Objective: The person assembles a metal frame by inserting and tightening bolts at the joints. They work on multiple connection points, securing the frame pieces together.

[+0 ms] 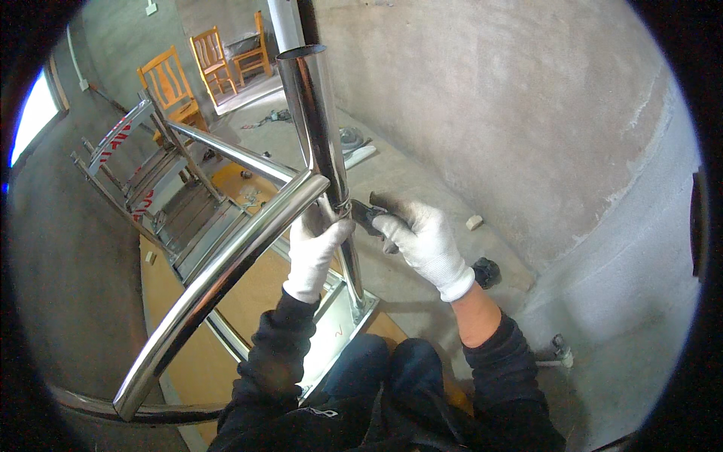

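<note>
I am gripping the upright steel post (pixel 320 143) with my gloved left hand (pixel 315 252), where the curved handrail (pixel 226 271) meets it, while my right hand (pixel 425 241) is closing pliers (pixel 367 217) on binding wire (pixel 341 203); tightening likely needs steady twisting.

Head camera looks steeply down, close above gloved hands; fisheye bends edges.

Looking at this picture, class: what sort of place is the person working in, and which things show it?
Probably an unfinished building under construction or fit-out. Signs: the bare plastered wall and raw concrete floor, the polished steel handrail being fixed to an upright steel post, and the stepladder.
</note>
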Available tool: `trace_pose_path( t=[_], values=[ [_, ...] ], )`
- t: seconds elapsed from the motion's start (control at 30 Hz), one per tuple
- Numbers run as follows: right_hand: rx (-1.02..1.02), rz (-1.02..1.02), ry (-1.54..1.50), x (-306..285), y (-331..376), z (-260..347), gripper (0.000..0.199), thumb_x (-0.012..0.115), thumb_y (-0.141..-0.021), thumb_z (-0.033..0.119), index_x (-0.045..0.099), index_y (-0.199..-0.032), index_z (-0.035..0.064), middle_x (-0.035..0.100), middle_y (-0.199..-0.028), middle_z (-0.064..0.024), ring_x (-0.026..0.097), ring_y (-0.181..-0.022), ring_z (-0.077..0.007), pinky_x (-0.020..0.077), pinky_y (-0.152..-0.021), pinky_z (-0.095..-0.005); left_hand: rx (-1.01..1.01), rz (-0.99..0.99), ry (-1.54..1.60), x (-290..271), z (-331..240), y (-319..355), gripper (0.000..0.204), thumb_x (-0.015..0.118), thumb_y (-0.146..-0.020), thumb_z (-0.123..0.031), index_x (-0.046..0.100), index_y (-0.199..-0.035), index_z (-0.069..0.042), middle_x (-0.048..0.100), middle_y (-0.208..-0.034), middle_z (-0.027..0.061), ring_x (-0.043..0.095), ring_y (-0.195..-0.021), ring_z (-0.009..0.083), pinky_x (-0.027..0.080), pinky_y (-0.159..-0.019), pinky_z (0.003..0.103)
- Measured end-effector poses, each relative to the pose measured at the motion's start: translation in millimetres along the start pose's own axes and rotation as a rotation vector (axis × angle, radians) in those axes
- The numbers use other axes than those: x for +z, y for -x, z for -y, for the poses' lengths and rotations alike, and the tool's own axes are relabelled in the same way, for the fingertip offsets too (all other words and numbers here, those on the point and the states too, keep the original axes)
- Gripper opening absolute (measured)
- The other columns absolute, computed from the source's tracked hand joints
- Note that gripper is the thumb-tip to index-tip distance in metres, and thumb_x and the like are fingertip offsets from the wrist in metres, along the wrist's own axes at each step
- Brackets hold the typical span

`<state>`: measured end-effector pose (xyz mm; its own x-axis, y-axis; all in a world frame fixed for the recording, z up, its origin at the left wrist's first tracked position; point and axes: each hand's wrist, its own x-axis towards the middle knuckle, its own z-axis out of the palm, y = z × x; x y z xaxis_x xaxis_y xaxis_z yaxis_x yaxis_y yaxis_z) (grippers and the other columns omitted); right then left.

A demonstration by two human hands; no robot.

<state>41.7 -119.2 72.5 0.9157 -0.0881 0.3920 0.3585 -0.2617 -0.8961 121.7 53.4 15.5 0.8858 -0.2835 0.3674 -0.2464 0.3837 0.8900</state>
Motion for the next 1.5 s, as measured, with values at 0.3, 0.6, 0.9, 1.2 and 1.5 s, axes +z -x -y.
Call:
trace_pose_path(
  t=[0.3, 0.6, 0.9, 1.2, 1.5],
  values=[
    [-0.365, -0.102, 0.282, 7, -10, -6, 0.018, 0.069, -0.088, 0.009, 0.065, -0.103, 0.0000, 0.070, -0.088, -0.0172, 0.070, -0.074, -0.0304, 0.0543, -0.062, -0.0367, 0.387, -0.301, -0.360, 27, 4, 3, 0.083, 0.077, -0.074, 0.004, 0.029, -0.140, -0.012, 0.058, -0.109, 0.0078, 0.060, -0.097, 0.0168, 0.051, -0.087, 0.032],
    [-0.664, -0.114, 0.617, 4, -22, -26, 0.014, 0.066, -0.087, 0.011, 0.062, -0.100, 0.0074, 0.067, -0.080, -0.0129, 0.068, -0.071, -0.0305, 0.0540, -0.060, -0.0379, 0.254, -0.271, -0.395, 39, -2, -8, 0.049, 0.073, -0.078, -0.001, 0.048, -0.121, -0.003, 0.063, -0.094, 0.0060, 0.062, -0.083, 0.0130, 0.052, -0.075, 0.028],
    [-0.861, -0.132, 0.560, 11, -36, -26, 0.016, 0.068, -0.084, 0.009, 0.061, -0.099, 0.0096, 0.065, -0.080, -0.0104, 0.066, -0.068, -0.0294, 0.0534, -0.056, -0.0385, 0.286, -0.273, -0.410, 39, -6, -7, 0.047, 0.072, -0.077, 0.001, 0.049, -0.117, -0.004, 0.063, -0.093, 0.0043, 0.062, -0.082, 0.0126, 0.052, -0.074, 0.028],
    [-0.975, -0.076, 0.729, 4, -44, -24, 0.017, 0.064, -0.078, 0.008, 0.058, -0.094, 0.0094, 0.059, -0.078, -0.0076, 0.063, -0.063, -0.0276, 0.0520, -0.051, -0.0378, 0.230, -0.249, -0.360, 40, -7, -6, 0.051, 0.072, -0.078, 0.001, 0.047, -0.122, -0.004, 0.064, -0.095, 0.0050, 0.063, -0.084, 0.0137, 0.052, -0.076, 0.030],
    [-0.956, -0.067, 0.802, 5, -43, -18, 0.013, 0.064, -0.079, 0.008, 0.057, -0.090, 0.0086, 0.057, -0.072, -0.0075, 0.063, -0.061, -0.0263, 0.0508, -0.049, -0.0361, 0.269, -0.284, -0.412, 40, -4, -8, 0.052, 0.072, -0.079, -0.001, 0.046, -0.124, -0.003, 0.064, -0.095, 0.0070, 0.063, -0.082, 0.0143, 0.052, -0.074, 0.030]
  ],
)
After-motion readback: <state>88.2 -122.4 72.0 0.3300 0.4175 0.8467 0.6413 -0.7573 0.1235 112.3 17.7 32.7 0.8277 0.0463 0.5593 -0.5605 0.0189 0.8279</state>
